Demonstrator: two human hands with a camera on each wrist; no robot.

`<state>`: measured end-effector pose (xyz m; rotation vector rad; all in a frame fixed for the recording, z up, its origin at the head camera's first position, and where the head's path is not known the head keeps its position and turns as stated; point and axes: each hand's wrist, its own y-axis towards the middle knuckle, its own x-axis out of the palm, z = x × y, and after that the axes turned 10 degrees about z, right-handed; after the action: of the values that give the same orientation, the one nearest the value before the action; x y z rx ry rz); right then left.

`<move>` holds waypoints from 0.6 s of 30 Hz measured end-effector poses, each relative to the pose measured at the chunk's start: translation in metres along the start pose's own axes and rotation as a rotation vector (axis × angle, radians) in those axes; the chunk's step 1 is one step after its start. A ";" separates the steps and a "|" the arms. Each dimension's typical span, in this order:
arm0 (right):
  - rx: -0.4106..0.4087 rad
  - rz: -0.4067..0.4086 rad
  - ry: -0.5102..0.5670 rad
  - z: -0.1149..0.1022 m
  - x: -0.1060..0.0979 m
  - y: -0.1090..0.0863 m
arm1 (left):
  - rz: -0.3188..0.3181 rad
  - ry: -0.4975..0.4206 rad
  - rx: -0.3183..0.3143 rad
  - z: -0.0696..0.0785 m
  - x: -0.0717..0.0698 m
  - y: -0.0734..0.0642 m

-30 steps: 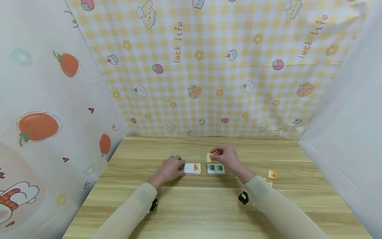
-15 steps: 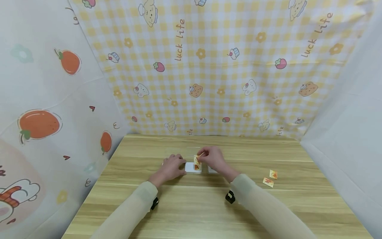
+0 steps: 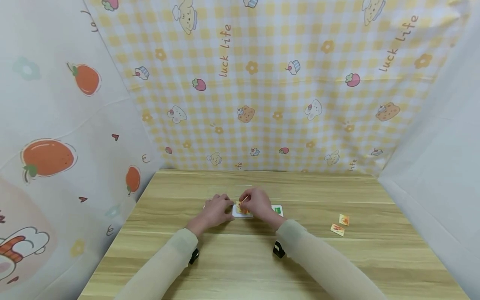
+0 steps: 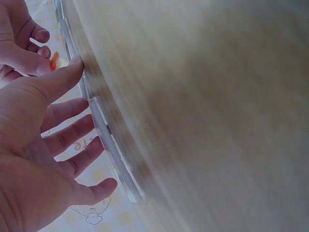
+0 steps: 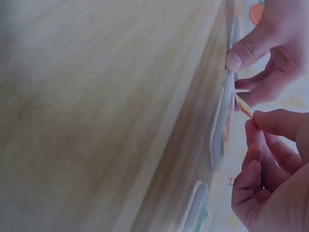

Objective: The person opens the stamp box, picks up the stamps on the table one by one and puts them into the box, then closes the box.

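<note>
Thumb and index of my right hand pinch a small yellow-orange picture card. They hold it tilted over a flat white rectangular piece in the middle. An orange picture lies on that piece's right half, partly behind my fingers. My left hand rests at its left end, thumb at the near corner and index at the far corner, fingers loosely spread. A second flat piece with a clear rim stands under my left fingers. Right of my right hand, another white piece shows a green square; its left half is hidden.
Two loose orange picture cards lie to the right on the wooden table. Faint clear rectangular outlines show behind the hands. A yellow checked cloth hangs behind the table, with white cloth at both sides.
My right hand has carried the small picture card leftward from above the right piece to the middle white piece, lowering and tilting it there. My left hand has stayed in place.
</note>
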<state>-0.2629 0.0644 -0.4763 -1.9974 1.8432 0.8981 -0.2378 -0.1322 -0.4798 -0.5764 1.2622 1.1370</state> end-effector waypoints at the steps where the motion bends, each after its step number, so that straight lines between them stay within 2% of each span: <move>1: -0.001 0.002 -0.016 0.000 0.001 0.000 | 0.000 0.001 0.000 0.000 0.000 0.000; 13: -0.043 0.048 -0.301 -0.005 0.014 -0.005 | 0.001 -0.004 -0.004 0.001 0.000 0.001; 18: -0.081 0.068 -0.365 -0.009 0.016 -0.006 | 0.002 -0.003 -0.005 0.001 0.000 0.000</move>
<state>-0.2550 0.0471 -0.4801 -1.6815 1.6975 1.2787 -0.2377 -0.1314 -0.4800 -0.5771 1.2580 1.1420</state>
